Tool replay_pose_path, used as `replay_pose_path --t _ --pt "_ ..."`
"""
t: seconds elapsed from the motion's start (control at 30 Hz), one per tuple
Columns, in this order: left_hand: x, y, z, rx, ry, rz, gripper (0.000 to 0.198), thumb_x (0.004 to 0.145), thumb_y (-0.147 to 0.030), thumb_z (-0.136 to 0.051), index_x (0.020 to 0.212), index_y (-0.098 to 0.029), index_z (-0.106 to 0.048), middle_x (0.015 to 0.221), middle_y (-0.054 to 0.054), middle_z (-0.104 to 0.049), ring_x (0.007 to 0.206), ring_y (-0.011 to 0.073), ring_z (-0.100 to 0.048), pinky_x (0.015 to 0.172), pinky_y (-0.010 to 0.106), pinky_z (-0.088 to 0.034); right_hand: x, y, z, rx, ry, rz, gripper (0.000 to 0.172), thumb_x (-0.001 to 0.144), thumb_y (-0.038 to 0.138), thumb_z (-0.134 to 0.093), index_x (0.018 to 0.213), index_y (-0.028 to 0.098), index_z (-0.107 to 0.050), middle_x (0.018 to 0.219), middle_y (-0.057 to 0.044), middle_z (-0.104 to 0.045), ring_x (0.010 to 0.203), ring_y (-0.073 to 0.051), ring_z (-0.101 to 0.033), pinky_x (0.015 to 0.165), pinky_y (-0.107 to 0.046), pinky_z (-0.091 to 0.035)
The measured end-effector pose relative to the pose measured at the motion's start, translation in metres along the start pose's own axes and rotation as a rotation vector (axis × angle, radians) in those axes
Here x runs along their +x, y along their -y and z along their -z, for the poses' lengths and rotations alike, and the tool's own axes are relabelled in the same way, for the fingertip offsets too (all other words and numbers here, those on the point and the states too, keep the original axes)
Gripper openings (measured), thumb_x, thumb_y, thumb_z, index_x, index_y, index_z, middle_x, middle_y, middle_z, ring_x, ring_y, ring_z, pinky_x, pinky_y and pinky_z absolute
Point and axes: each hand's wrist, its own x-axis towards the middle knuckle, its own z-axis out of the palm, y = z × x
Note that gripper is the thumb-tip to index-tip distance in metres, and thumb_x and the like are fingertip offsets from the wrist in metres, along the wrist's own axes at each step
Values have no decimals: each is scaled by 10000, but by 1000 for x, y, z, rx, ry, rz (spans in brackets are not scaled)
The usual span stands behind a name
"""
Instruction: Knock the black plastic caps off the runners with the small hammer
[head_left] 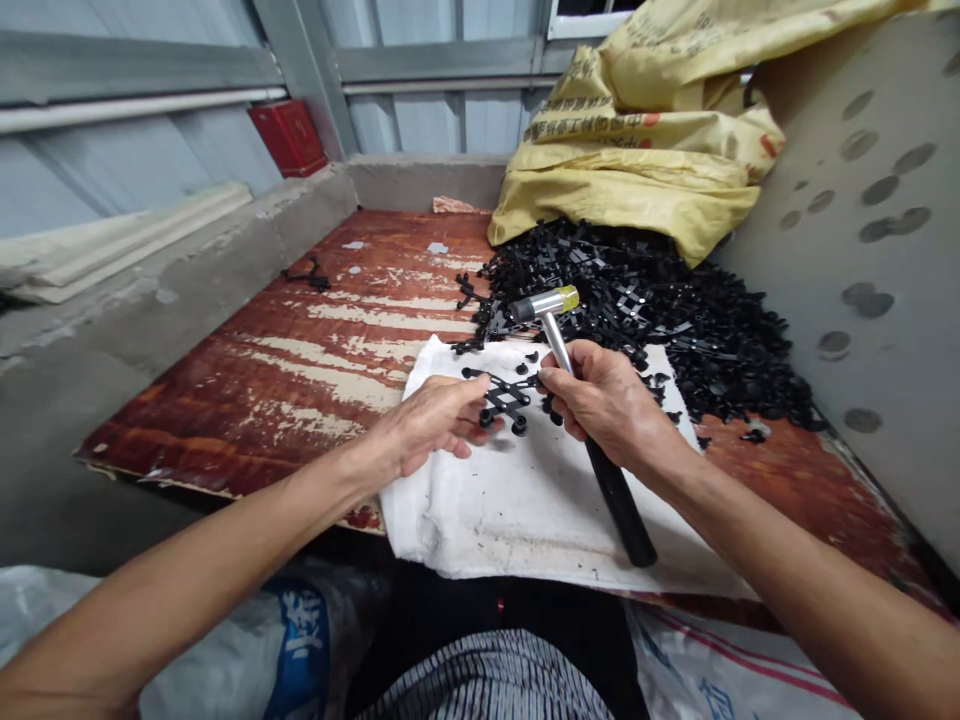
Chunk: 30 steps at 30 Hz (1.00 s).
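Observation:
My right hand point(600, 400) grips a small two-faced mallet point(619, 500) by its metal shaft. The mallet's head points up and away, with one dark face and one yellow face, and its black handle hangs toward me. My left hand point(431, 420) pinches the left end of a black plastic crisscross linkage point(506, 395) with round knobs on its arms. The linkage's right end meets my right fingertips, which partly cover it. Both hands are over a folded white cloth point(502, 510), where a few loose black pieces point(523, 368) lie just beyond.
A large heap of black linkages and knobs point(600, 280) spreads behind and right of the cloth, beneath a yellow woven sack point(630, 190). One loose linkage point(307, 275) lies left on the worn red board point(300, 350). A spotted panel point(862, 250) borders the right; a red tin point(289, 138) stands back left.

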Motion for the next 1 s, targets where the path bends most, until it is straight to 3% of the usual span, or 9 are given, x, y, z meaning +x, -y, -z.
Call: replay_pose_path --t 0.13,0.23,0.43,0.53,0.67,0.83,0.9,1.0 --pt "6 -9 -5 172 -21 -93 219 909 -215 -518 716 -124 -567 709 39 -654 505 66 -546 463 203 -358 -1 -3 -12 -36 71 16 124 827 136 -520 734 208 -484 429 105 -413 293 -48 -331 301 -171 -246" --pt "11 -14 -3 251 -24 -84 216 894 -108 -498 681 -138 -520 612 -7 -598 428 48 -489 415 190 -343 -2 -5 -15 -61 118 14 109 837 151 -520 750 209 -491 432 99 -431 308 -55 -351 308 -173 -258" --pt "12 -11 12 421 -7 -75 222 889 -117 -499 669 -147 -506 610 -24 -595 410 46 -484 358 174 -353 4 -12 -13 -70 181 -26 65 839 167 -509 796 213 -498 553 43 -567 377 -92 -464 313 -196 -353" --pt "7 -7 19 439 68 -100 231 894 -148 -490 663 -149 -505 594 -35 -574 397 38 -465 337 162 -319 2 -13 -7 -59 181 -29 35 844 206 -526 823 220 -501 607 36 -585 407 -102 -505 316 -200 -389" --pt "-2 -3 29 494 221 -99 228 881 -254 -530 678 -149 -528 564 -45 -548 382 30 -427 338 153 -279 -15 -5 7 -83 149 -47 83 863 212 -524 797 228 -476 495 75 -523 304 -65 -375 273 -167 -298" --pt "-10 4 34 549 471 -3 261 845 -360 -576 696 -150 -533 578 -36 -565 401 29 -424 361 152 -246 -41 -2 7 -65 345 -233 141 886 206 -510 748 212 -484 399 93 -445 282 -44 -310 272 -137 -237" --pt "-10 8 33 567 498 5 279 840 -381 -576 687 -154 -524 571 -38 -556 399 28 -407 362 158 -228 -43 -6 3 -33 372 -239 139 897 262 -510 769 211 -492 410 91 -457 282 -46 -307 275 -143 -236" --pt "-8 12 33 606 511 -15 301 843 -392 -574 662 -159 -514 545 -43 -540 396 30 -385 369 167 -222 -38 -9 2 11 280 -180 117 864 279 -532 782 214 -480 494 67 -526 313 -55 -366 287 -154 -265"
